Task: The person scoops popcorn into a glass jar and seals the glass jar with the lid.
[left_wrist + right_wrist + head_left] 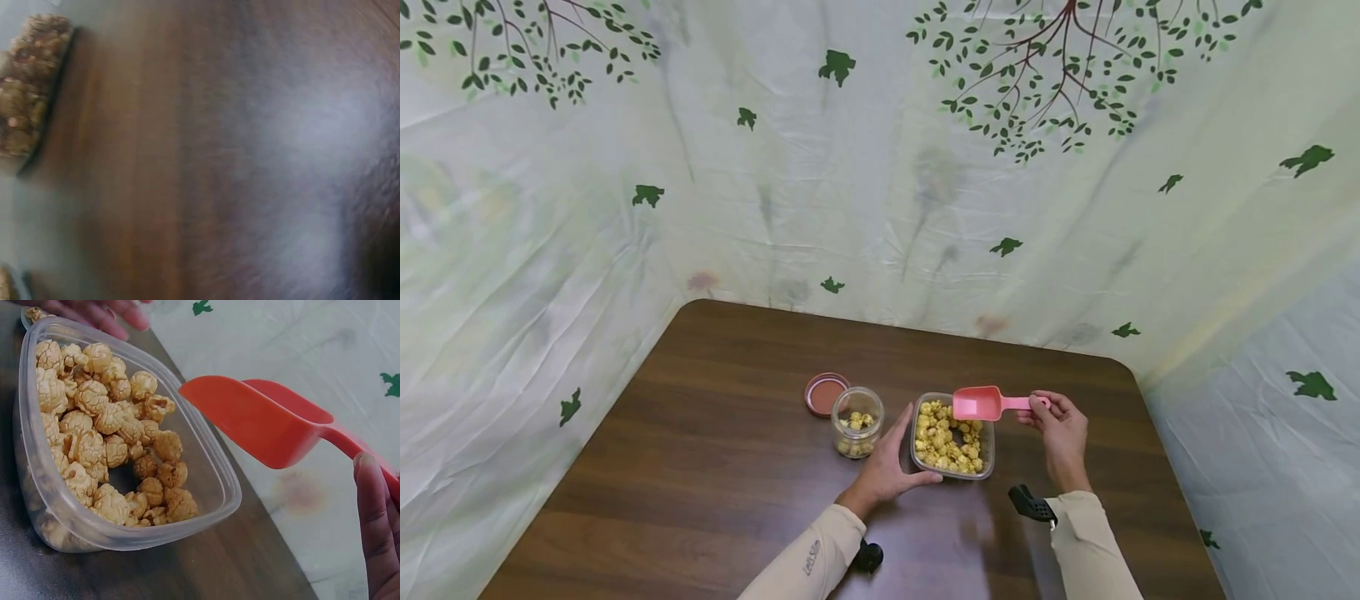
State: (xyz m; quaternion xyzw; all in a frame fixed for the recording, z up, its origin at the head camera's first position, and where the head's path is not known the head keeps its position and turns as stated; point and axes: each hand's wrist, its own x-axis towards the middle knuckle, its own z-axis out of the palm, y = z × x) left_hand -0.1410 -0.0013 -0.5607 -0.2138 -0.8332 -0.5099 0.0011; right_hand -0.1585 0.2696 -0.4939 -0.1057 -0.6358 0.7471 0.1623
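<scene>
My right hand (1060,433) pinches the handle of a pink scoop (977,403). The scoop's bowl hangs over the far right part of a clear plastic container (913,450), and no popcorn shows in it. Round caramel popcorn (94,431) fills much of the container, with a gap down to the bottom near the middle. My left hand (886,468) is spread at the container's near left corner, fingers straight along the left side and thumb along the front. Just left of that hand stands a glass jar (857,402), lidless, with some popcorn (856,422) inside.
A red jar lid (826,393) lies on the brown wooden table (715,467) behind and left of the jar. Beyond the table's back edge hangs a pale cloth (880,208) printed with leaves and birds. The left wrist view is blurred, with popcorn at its left edge.
</scene>
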